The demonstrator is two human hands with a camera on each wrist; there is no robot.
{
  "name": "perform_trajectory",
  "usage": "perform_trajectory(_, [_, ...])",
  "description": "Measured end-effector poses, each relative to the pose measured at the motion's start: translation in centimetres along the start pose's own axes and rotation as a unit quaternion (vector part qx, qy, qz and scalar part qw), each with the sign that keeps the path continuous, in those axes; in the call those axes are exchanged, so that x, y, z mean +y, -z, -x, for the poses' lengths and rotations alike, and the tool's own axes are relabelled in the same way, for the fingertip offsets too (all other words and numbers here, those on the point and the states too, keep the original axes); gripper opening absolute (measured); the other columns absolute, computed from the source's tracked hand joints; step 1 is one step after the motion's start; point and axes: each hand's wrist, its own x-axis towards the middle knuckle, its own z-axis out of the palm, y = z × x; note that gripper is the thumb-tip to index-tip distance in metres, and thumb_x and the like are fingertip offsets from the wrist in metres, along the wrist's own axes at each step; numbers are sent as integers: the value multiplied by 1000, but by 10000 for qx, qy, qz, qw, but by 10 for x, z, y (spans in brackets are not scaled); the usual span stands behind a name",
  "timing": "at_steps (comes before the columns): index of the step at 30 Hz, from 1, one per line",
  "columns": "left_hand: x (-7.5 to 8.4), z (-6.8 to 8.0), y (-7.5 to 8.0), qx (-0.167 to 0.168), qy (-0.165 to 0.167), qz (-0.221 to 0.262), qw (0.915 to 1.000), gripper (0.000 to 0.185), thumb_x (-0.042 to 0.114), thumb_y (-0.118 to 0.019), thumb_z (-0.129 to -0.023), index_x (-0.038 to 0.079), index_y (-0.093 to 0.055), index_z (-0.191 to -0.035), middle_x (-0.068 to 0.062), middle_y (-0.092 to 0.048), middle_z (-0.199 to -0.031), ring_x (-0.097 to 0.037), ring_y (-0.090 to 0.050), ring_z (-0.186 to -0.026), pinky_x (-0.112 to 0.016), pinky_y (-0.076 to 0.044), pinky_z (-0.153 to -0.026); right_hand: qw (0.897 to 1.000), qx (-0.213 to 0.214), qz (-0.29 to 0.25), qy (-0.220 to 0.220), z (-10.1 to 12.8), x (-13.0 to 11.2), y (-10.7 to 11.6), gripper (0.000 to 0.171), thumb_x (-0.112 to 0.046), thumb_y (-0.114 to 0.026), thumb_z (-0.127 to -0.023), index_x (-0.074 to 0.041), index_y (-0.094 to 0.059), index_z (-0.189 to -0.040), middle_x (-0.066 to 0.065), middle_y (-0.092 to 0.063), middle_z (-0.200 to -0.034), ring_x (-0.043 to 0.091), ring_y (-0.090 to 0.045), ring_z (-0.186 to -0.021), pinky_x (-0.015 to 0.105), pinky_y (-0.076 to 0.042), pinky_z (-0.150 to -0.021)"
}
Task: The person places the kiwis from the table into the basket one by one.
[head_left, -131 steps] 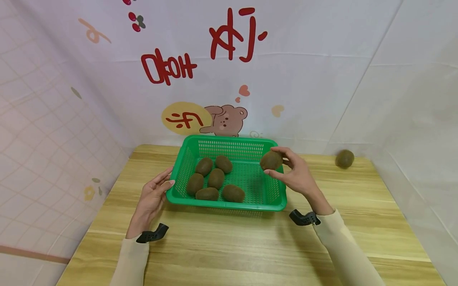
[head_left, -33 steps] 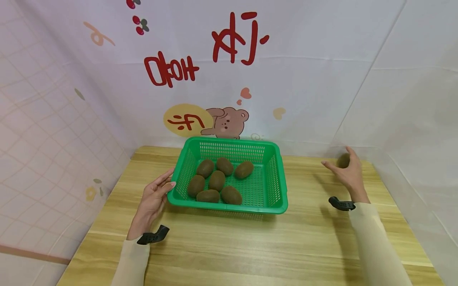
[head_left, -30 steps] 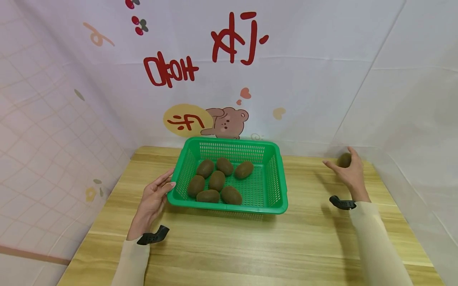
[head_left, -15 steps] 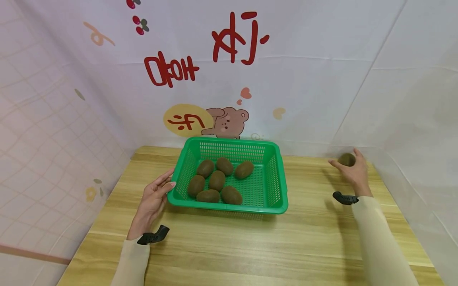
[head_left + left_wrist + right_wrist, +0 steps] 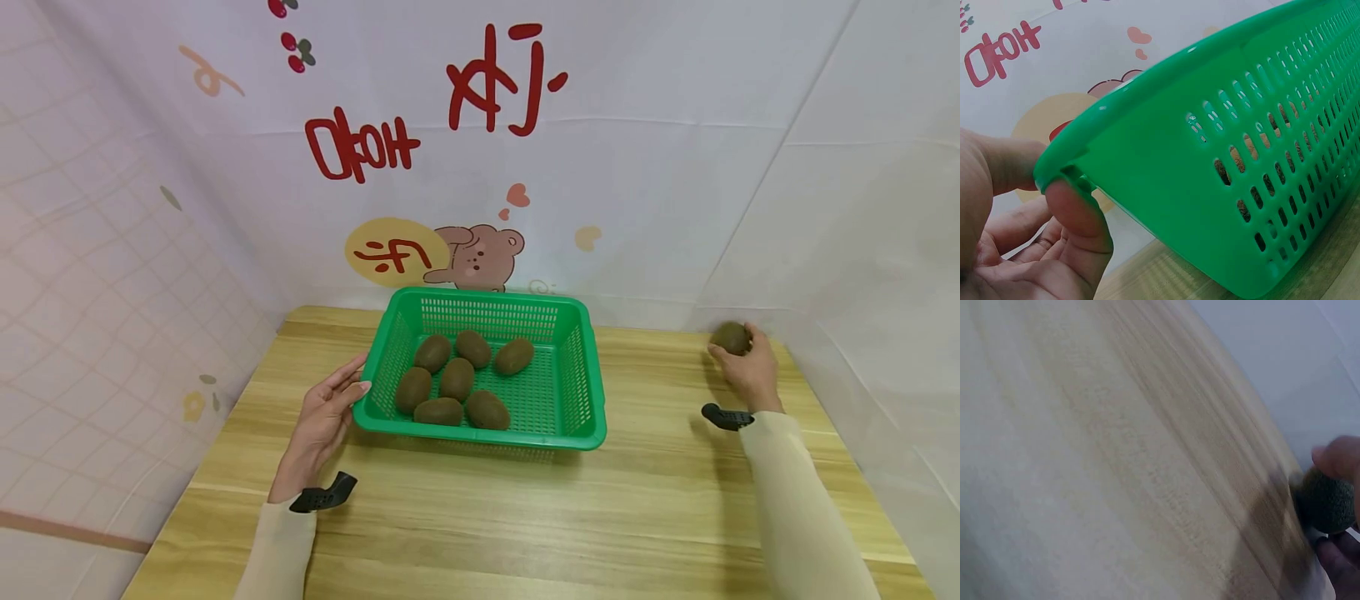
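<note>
In the head view, my left hand (image 5: 321,417) pinches the left rim of a green plastic basket (image 5: 480,435). The left wrist view shows thumb and finger on either side of that basket rim (image 5: 1116,100). Several brown kiwis (image 5: 456,380) lie inside, mostly towards the left. At the back right of the table, my right hand (image 5: 756,373) holds a single kiwi (image 5: 730,337) between thumb and fingers. This kiwi (image 5: 1327,503) sits at the right edge of the right wrist view, partly covered by the fingers.
The wooden table (image 5: 480,525) runs back to a white printed cloth wall (image 5: 637,183). Another cloth wall (image 5: 885,317) stands close to the right of my right hand. A black wrist mount (image 5: 726,417) is worn on each wrist.
One kiwi carried by the right hand now lies in the basket. The right hand has moved right to the last kiwi on the table and closed its fingers on it. The left hand stays.
</note>
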Motion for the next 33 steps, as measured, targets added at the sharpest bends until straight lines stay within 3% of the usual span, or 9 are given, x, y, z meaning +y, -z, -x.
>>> perform_trajectory(7, [0,0,0,5,-51,-82,10000,66,-2,-61,-100,-5,-30,-158,2,-62,-116,-6,-69,-99,-18,-60,-80,9998,193,69,-57,-1,6,-1,83,-39,-55,-104,-1,-12,-164,38,-24,-161,60,-33,-141,71,-38,-109])
perform_trajectory(21, [1,1,0,-27,-77,-62,9999,68,-3,-61,-100,-8,-26,-159,0,-62,-120,-7,-69,-101,-18,-60,-81,9996,59,-39,-259,2,1,4,90,-50,-56,-102,-5,-11,-165,34,-23,-163,56,-36,-143,68,-39,-110])
perform_trajectory(33, [3,3,-2,-15,-45,-62,10000,67,-3,-61,-101,-6,-28,-159,1,-62,-117,-6,-70,-99,-19,-60,-81,9998,-2,66,183,13,-16,9,89,-51,-59,-100,-8,-16,-165,28,-25,-165,54,-39,-141,58,-49,-97])
